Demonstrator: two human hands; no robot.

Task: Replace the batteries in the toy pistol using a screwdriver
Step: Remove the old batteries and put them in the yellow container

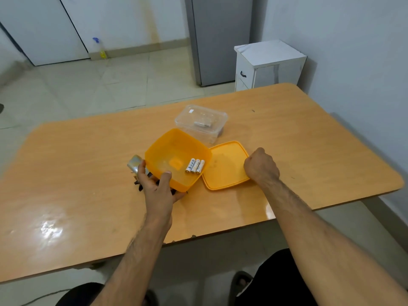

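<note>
- While the left hand (157,186) grips the tilted orange container (176,159) by its near rim, three batteries (195,166) lie inside, right of the thumb.
- Toy pistol (135,164) lies partly hidden behind that hand.
- Right hand (261,167), a closed fist, rests on the orange lid (223,166); whether it holds anything, I cannot tell.

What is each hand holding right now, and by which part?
Left hand grips the open orange plastic box by its near-left rim, thumb over the edge. Right hand is a fist at the orange lid's edge; hold unclear.
</note>
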